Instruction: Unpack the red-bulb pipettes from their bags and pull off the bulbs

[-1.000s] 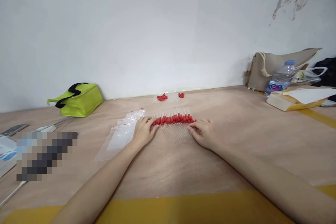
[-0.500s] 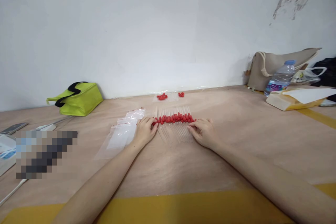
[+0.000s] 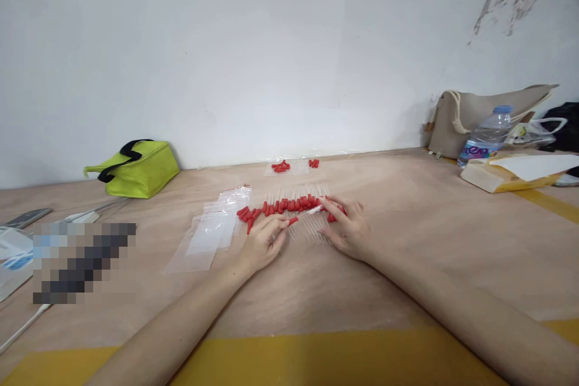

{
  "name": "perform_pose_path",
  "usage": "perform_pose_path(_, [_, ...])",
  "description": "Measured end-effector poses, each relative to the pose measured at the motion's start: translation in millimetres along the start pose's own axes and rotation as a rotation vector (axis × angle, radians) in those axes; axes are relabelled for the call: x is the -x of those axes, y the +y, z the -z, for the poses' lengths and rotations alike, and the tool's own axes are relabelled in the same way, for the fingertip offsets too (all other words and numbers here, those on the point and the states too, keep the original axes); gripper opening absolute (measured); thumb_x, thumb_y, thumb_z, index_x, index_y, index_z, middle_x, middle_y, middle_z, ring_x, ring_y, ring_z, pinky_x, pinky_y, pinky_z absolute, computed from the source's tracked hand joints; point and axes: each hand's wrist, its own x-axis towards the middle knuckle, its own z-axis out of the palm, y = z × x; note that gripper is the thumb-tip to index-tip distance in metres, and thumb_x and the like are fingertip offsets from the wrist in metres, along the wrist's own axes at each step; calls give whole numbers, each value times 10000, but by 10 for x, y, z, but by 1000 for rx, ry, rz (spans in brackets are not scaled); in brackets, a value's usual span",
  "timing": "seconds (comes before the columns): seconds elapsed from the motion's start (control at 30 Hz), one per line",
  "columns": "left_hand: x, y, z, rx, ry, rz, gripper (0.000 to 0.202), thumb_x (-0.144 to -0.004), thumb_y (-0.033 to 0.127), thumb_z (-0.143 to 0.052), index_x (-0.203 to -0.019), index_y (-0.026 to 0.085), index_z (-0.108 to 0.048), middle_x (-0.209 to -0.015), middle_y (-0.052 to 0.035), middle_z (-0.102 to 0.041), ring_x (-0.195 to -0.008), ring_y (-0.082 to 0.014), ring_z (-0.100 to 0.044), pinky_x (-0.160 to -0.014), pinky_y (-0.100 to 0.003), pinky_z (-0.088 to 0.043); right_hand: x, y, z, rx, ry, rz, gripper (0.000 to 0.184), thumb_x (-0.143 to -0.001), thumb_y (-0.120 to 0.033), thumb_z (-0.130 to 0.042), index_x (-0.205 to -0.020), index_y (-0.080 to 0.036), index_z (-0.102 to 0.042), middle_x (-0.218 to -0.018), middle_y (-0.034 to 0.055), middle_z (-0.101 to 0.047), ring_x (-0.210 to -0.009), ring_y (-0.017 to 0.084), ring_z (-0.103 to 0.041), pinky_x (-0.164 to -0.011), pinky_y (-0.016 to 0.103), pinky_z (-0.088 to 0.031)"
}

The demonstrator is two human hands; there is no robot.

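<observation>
My left hand (image 3: pixel 266 240) is closed, pinching a glass dropper (image 3: pixel 310 211) by its red rubber bulb; the clear tube points up and to the right. My right hand (image 3: pixel 350 226) lies at the right end of a row of droppers, thumb and fingers apart, the fingertips close to the tip of the held tube. Whether they touch it I cannot tell. Red bulbs (image 3: pixel 296 202) run in a line between the hands, with thin clear tubes (image 3: pixel 312 228) fanning out in front and behind. Several loose red bulbs (image 3: pixel 248 215) lie left of the row.
Overlapping clear zip bags (image 3: pixel 203 241) lie to the left. More red pieces (image 3: pixel 281 166) rest on a clear bag near the wall. A lime-green bag (image 3: pixel 149 169) stands at left; a water bottle (image 3: pixel 486 136), a beige bag (image 3: pixel 452 126) and a yellow-and-white packet (image 3: pixel 506 175) are at right.
My left hand has moved right and toward me, and now holds a dropper. Red bulbs at the row's left end are uncovered. My right hand's fingers have spread over the right end.
</observation>
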Motion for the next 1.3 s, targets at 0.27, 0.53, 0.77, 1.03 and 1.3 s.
perform_pose_path(0.27, [-14, 144, 16, -38, -134, 138, 129, -803, 262, -481, -903, 195, -528, -955, -64, -574, -892, -177, -558, -791, -317, -455, 4, -42, 26, -1, -116, 210, 192, -861, -247, -439, -859, -234, -630, -654, -3, -611, -700, 131, -489, -872, 363, -250])
perform_pose_path(0.53, [38, -83, 97, -240, -179, 504, 153, -777, 302, -503, -695, 180, -458, -771, -29, -476, -698, -170, -505, -625, -313, -432, 14, 3, 9, -3, -65, 143, 166, -857, -259, -454, -848, -219, -615, -661, -5, -608, -705, 130, -476, -862, 344, -246])
perform_pose_path(0.77, [24, -24, -73, 6, -159, 404, 65, -781, 237, -510, -755, 180, -495, -811, -26, -521, -698, -142, -525, -614, -278, -458, 20, 12, 2, 2, -77, 141, 166, -850, -264, -462, -860, -223, -622, -670, 1, -617, -717, 135, -497, -860, 347, -251])
perform_pose_path(1.03, [-23, -106, -196, 99, -154, 354, 127, -791, 253, -515, -885, 172, -542, -856, -49, -607, -747, -164, -575, -679, -313, -478, 24, 8, -16, 0, -118, 133, 182, -854, -255, -446, -881, -222, -623, -700, 12, -621, -739, 143, -505, -863, 358, -253])
perform_pose_path(1.3, [-33, -171, -192, 102, -108, 385, 130, -830, 247, -450, -898, 178, -537, -861, -42, -621, -792, -166, -580, -730, -330, -466, 33, 12, -29, -25, -164, 109, 212, -859, -222, -421, -969, -225, -602, -776, 19, -624, -790, 145, -519, -865, 359, -254])
